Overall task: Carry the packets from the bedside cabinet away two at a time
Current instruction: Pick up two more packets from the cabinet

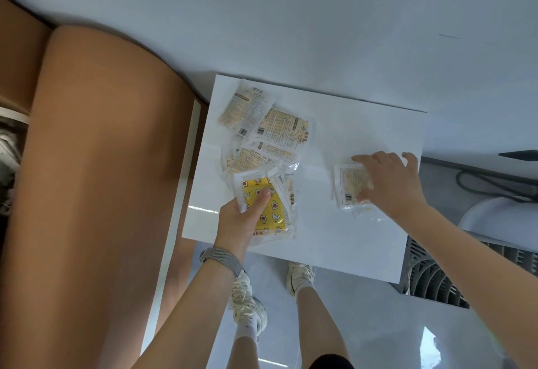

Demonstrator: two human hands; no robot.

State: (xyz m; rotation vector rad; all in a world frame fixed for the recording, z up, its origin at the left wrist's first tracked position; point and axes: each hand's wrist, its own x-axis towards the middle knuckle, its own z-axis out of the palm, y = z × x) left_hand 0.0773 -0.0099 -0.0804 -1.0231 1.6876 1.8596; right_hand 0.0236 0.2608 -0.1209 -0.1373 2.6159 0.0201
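The white bedside cabinet top (364, 237) carries several snack packets. My left hand (241, 220) grips a yellow patterned packet (269, 211) at the cabinet's near left, thumb lying on its face. My right hand (390, 182) reaches over a pale packet with a barcode (350, 186) at the right side, fingers spread and resting on it. Three more pale packets lie in a loose pile at the back left: one farthest (244, 108), one beside it (281, 129), one nearer (256, 159).
A tan padded headboard or bed side (102, 164) rises along the left of the cabinet. A white wall (320, 19) is behind. A grey slatted basket (431, 275) and dark cables (495, 182) lie to the right. My feet in pale shoes (300, 277) stand on the glossy floor.
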